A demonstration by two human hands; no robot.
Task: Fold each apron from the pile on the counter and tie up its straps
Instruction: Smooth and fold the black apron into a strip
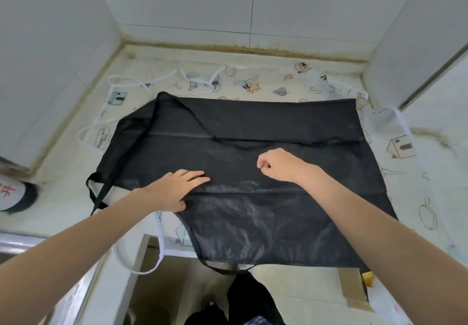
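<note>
A black apron [253, 127] lies spread flat across the counter, its near part hanging over the front edge. One black strap [97, 193] loops off its left side, and another thin strap [200, 124] runs diagonally across the top. My left hand [177, 190] rests on the apron's left part, fingers straight, thumb at the fabric edge. My right hand [278, 163] hovers over the apron's middle with fingers curled and thumb against the index; nothing shows between them. Under the black apron lies a clear printed apron [255, 81] with white straps [121, 83].
White tiled walls [50, 71] close the counter on the left, back and right. A round black-and-white object with red characters [15, 193] sits at the left edge. A white strap [154, 261] hangs off the counter's front. Cardboard [353, 291] lies on the floor at lower right.
</note>
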